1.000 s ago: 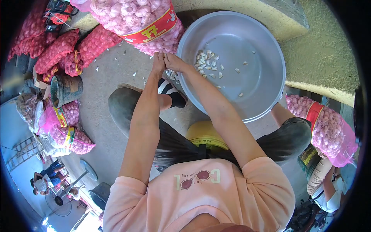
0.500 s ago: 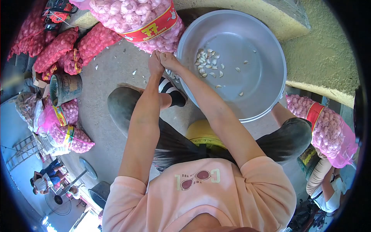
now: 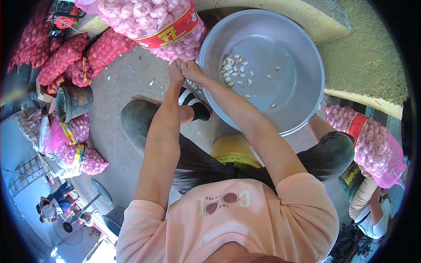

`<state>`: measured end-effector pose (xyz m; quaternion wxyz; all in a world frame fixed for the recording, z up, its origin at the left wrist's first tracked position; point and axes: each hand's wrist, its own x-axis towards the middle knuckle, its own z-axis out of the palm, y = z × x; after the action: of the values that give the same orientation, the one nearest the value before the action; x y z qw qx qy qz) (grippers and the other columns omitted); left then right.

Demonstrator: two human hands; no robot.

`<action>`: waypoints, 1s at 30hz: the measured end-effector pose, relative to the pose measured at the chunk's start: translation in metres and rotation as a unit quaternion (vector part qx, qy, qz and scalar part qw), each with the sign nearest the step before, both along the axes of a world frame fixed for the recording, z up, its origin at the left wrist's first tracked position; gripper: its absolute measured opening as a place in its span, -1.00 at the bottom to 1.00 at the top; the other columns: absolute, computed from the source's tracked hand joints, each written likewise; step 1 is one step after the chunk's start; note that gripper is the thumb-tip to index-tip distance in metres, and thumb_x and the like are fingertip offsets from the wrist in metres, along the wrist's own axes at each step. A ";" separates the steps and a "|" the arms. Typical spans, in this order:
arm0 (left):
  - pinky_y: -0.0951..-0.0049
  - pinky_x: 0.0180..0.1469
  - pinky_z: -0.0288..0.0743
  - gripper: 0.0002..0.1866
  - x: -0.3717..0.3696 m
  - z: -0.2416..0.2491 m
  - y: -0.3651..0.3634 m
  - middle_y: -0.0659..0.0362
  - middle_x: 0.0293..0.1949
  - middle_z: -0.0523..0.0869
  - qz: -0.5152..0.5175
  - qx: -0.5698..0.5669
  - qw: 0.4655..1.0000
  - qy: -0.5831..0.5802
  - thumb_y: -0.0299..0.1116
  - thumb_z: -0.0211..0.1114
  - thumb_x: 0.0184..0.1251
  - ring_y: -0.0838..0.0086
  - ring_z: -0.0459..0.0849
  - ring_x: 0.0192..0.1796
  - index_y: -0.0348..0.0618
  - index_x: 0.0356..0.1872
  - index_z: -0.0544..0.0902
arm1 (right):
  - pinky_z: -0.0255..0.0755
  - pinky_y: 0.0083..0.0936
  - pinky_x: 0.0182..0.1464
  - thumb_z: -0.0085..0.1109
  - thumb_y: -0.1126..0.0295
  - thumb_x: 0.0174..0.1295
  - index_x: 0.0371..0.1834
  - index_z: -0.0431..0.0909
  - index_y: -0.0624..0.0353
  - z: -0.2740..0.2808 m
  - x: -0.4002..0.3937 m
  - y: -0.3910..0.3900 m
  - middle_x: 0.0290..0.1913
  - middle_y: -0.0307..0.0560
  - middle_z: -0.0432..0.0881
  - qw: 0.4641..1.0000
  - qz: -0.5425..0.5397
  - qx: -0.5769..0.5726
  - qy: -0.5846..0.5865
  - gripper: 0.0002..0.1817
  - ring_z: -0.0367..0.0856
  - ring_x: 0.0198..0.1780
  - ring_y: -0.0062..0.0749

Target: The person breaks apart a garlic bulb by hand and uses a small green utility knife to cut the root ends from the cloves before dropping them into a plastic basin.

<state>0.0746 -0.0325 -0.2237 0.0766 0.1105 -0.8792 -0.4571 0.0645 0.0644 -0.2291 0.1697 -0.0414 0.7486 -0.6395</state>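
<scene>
My left hand (image 3: 176, 72) and my right hand (image 3: 192, 71) meet just below a large pink net sack of garlic (image 3: 153, 19) with a red label. Fingers of both hands are curled and pressed together; what they hold is too small to make out. Right beside my right hand is the rim of a big grey basin (image 3: 321, 65). Loose garlic cloves (image 3: 232, 65) lie grouped on the basin's left side, and a few more are scattered over its bottom.
Red net sacks (image 3: 66, 57), a dark bucket (image 3: 74, 103) and pink garlic bags (image 3: 83, 158) stand at the left. Another garlic sack (image 3: 368, 144) is at the right, near a seated person (image 3: 372, 215). A fan (image 3: 68, 227) and other people (image 3: 55, 206) are at lower left.
My hands stay together in nearly the same place, with a slight shift of the fingers. The basin appears moved slightly up and left in view.
</scene>
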 end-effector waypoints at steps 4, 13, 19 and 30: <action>0.18 -0.28 0.37 -0.51 -0.001 -0.019 -0.007 -0.18 -0.50 0.59 -0.010 0.019 0.999 -0.028 -0.11 -0.13 0.40 0.12 0.57 -0.40 -0.41 -0.42 0.54 | 0.40 -0.20 -0.08 -0.21 0.08 0.21 -0.34 0.55 0.37 0.034 0.008 0.023 -0.30 0.36 0.57 0.999 0.029 0.011 0.019 -0.49 0.58 -0.16 0.11; 0.21 -0.21 0.38 -0.49 -0.002 -0.023 -0.008 -0.11 -0.45 0.62 -0.006 0.095 0.993 -0.072 -0.10 -0.13 0.38 0.19 0.59 -0.35 -0.44 -0.38 0.57 | 0.37 -0.18 0.00 -0.26 0.04 0.22 -0.16 0.48 0.38 0.030 0.007 0.022 -0.16 0.41 0.55 0.997 0.062 0.029 0.019 -0.45 0.54 -0.06 0.16; 0.28 -0.25 0.39 -0.50 -0.004 -0.033 -0.012 -0.01 -0.47 0.61 0.026 0.160 0.983 -0.085 -0.10 -0.10 0.36 0.35 0.55 -0.37 -0.41 -0.43 0.57 | 0.37 -0.13 -0.06 -0.21 0.06 0.21 -0.28 0.50 0.40 0.023 0.009 0.014 -0.24 0.42 0.54 0.998 0.017 0.018 0.058 -0.48 0.54 -0.13 0.18; 0.53 -0.64 0.14 -0.70 -0.008 0.012 0.012 0.30 -0.64 0.40 0.065 0.267 0.944 -0.185 -0.13 -0.09 0.31 0.59 0.32 -0.66 -0.05 -0.51 0.46 | 0.39 -0.12 -0.12 -0.26 0.17 0.24 -0.29 0.50 0.37 0.015 0.006 0.035 -0.33 0.38 0.56 0.992 0.070 -0.002 0.106 -0.56 0.57 -0.21 0.16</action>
<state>0.0662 -0.0205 -0.2118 -0.0896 0.2665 -0.7146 -0.6406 0.0704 0.0989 -0.2137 0.1333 -0.1618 0.7561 -0.6199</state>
